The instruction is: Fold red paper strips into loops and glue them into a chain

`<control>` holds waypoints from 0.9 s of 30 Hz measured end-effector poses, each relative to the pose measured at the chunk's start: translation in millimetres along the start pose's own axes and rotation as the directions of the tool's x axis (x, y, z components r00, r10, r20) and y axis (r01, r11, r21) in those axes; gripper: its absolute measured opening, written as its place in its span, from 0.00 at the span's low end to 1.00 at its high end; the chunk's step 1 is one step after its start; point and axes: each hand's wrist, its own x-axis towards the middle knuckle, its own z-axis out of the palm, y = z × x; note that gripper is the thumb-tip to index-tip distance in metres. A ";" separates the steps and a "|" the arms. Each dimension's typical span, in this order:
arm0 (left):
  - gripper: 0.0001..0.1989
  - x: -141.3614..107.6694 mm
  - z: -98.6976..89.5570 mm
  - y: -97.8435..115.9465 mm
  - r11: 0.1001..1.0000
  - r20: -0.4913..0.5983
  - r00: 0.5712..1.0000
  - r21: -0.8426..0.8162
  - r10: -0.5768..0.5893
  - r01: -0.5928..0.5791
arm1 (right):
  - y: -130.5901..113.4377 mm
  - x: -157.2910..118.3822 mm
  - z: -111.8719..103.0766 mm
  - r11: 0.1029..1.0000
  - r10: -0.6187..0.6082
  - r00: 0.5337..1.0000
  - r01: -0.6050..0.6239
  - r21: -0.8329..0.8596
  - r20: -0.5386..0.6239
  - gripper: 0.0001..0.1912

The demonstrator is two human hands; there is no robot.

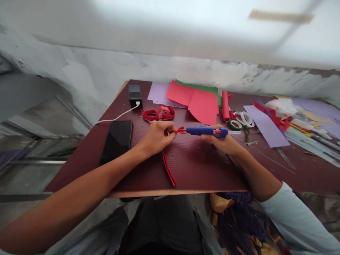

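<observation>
Left hand [159, 137] pinches a folded red papery strip [181, 130]; right hand [222, 142], at three o'clock, grips a blue plastic glue gun [195, 131]. Squeeze gently.

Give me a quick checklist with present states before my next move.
1. Glue gun gripped: ok, in the right hand.
2. Small red piece held: ok, pinched by the left hand's fingertips.
3. Nozzle lined up: ok, its tip is at the red piece.
4. Glue stick loaded: ok, a length shows behind the gun.
5. Nozzle hot: cannot tell.
6. Smartphone away from nozzle: ok, lying left of the left hand.
</observation>
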 end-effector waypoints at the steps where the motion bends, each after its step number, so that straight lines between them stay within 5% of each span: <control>1: 0.06 0.1 0.0 0.0 1.000 0.001 1.000 -0.001 -0.001 0.001 | 0.3 -0.1 0.0 1.000 -0.002 1.000 0.002 -0.002 -0.008 0.23; 14: 0.06 0.0 -0.1 0.6 1.000 -0.003 1.000 -0.028 0.001 -0.001 | 9.8 -3.8 -1.0 0.999 0.047 0.998 -0.047 -0.001 -0.047 0.16; 27: 0.06 0.1 -0.2 0.4 0.999 -0.005 1.000 -0.039 -0.002 0.002 | 13.0 -6.1 -1.6 0.993 0.120 0.985 -0.120 0.015 -0.120 0.22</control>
